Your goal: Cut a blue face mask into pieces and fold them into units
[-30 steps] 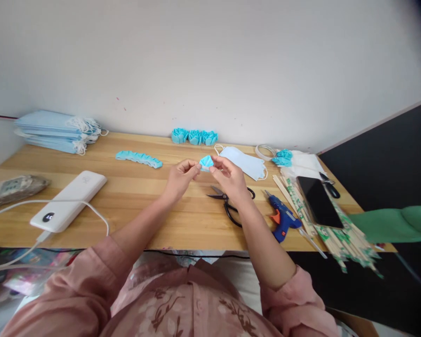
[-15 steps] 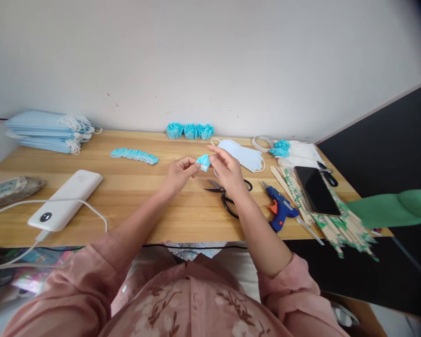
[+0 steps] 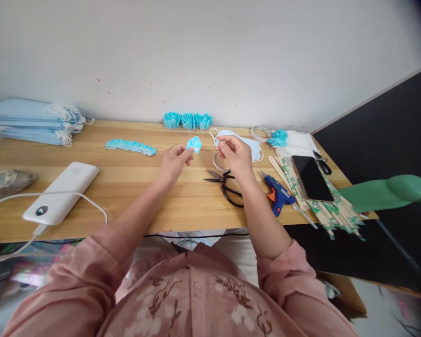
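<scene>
Scissors partly hidden; left grip clamped on blue piece; right grip, cannot tell

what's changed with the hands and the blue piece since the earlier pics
The right hand has let go of the blue piece and moved right; whether it pinches anything small is unclear. The left hand still holds the piece, now slightly farther left. The scissors, glue gun and phone stayed put.
</scene>
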`<state>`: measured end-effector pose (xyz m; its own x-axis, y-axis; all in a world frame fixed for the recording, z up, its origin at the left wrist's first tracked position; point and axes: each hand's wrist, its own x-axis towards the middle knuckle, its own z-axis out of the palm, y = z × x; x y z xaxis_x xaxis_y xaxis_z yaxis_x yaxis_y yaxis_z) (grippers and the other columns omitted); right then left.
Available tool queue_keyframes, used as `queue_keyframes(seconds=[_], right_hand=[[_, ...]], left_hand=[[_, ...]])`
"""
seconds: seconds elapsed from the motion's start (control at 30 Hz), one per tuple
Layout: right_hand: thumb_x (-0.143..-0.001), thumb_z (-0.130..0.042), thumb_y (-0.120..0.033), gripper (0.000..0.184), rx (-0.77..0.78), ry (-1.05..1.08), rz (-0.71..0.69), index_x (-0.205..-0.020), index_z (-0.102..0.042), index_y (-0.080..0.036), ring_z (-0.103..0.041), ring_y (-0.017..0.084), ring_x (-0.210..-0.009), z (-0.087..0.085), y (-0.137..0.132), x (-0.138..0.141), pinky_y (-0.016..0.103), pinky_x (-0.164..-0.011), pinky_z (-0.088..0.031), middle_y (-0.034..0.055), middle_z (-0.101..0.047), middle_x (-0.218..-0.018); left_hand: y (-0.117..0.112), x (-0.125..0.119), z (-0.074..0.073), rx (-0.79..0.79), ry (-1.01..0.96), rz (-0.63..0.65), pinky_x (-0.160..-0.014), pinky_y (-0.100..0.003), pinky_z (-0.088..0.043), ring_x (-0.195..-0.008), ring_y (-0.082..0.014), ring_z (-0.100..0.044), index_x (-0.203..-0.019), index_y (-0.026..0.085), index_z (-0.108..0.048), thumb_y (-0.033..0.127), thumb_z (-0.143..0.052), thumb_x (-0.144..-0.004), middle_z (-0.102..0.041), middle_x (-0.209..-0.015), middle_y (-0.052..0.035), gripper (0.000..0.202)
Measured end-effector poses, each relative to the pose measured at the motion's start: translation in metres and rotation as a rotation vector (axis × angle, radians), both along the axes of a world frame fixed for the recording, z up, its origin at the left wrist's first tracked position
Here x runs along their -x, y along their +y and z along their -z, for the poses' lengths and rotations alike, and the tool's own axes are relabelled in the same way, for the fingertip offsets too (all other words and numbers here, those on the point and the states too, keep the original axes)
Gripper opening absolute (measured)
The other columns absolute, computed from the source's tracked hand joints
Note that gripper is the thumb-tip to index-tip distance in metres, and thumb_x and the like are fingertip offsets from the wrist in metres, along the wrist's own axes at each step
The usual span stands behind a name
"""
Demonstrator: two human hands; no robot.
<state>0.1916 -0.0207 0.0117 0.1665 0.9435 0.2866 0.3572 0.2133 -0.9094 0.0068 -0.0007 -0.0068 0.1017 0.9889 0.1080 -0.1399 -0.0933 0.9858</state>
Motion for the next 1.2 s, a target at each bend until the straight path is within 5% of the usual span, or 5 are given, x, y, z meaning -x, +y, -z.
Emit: queue_keyframes(seconds=[0.23, 0.67, 0.83, 1.07, 1.2], right_hand=[[-0.090, -0.057, -0.020, 0.015, 0.081, -0.807, -0.289, -0.092, -0.072, -0.020, -0.064, 0.019, -0.083, -0.012, -0.036, -0.009, 0.029, -0.072, -0.040, 0.0046, -0.074, -0.091], [-0.097, -0.050, -0.020, 0.023, -0.027, -1.171, -0.437, -0.088, -0.071, -0.017, -0.062, 0.021, -0.083, 0.005, -0.036, 0.000, 0.030, -0.067, -0.036, 0.0089, -0.069, -0.086], [-0.089, -0.054, -0.017, 0.016, 0.055, -0.954, -0.276, -0.085, -0.069, -0.018, -0.064, 0.020, -0.081, 0.018, -0.034, 0.001, 0.029, -0.068, -0.039, 0.0078, -0.072, -0.087], [-0.079, -0.065, -0.045, 0.026, 0.368, 0.103, -0.241, -0.078, -0.064, -0.019, -0.055, 0.011, -0.057, 0.011, -0.020, 0.001, 0.025, -0.053, -0.047, -0.0001, -0.063, -0.071], [-0.076, -0.070, -0.047, 0.028, 0.302, 0.129, -0.227, -0.077, -0.066, -0.019, -0.054, 0.011, -0.057, 0.001, -0.014, 0.008, 0.024, -0.052, -0.048, -0.0015, -0.061, -0.066]], left_hand=[[-0.002, 0.000, -0.006, 0.033, -0.063, -0.032, -0.059, -0.023, -0.040, -0.053, -0.0077, -0.048, -0.063, 0.017, -0.056, 0.020, -0.063, -0.084, -0.058, -0.061, 0.0021, 0.022], [-0.002, -0.001, -0.004, 0.058, -0.075, -0.013, -0.058, -0.023, -0.040, -0.054, -0.0077, -0.048, -0.065, 0.017, -0.059, 0.021, -0.065, -0.083, -0.058, -0.061, 0.0022, 0.019], [0.000, 0.000, -0.003, 0.093, -0.109, -0.012, -0.058, -0.024, -0.039, -0.053, -0.0079, -0.048, -0.065, 0.016, -0.059, 0.022, -0.065, -0.082, -0.058, -0.061, 0.0018, 0.019], [-0.004, -0.001, -0.002, 0.206, -0.205, 0.088, -0.060, -0.024, -0.040, -0.053, -0.0072, -0.050, -0.068, 0.016, -0.056, 0.033, -0.070, -0.081, -0.060, -0.063, 0.0014, 0.025], [-0.008, -0.002, -0.006, 0.246, -0.264, 0.139, -0.062, -0.025, -0.041, -0.055, -0.0079, -0.052, -0.074, 0.016, -0.056, 0.036, -0.072, -0.078, -0.062, -0.066, 0.0015, 0.026]])
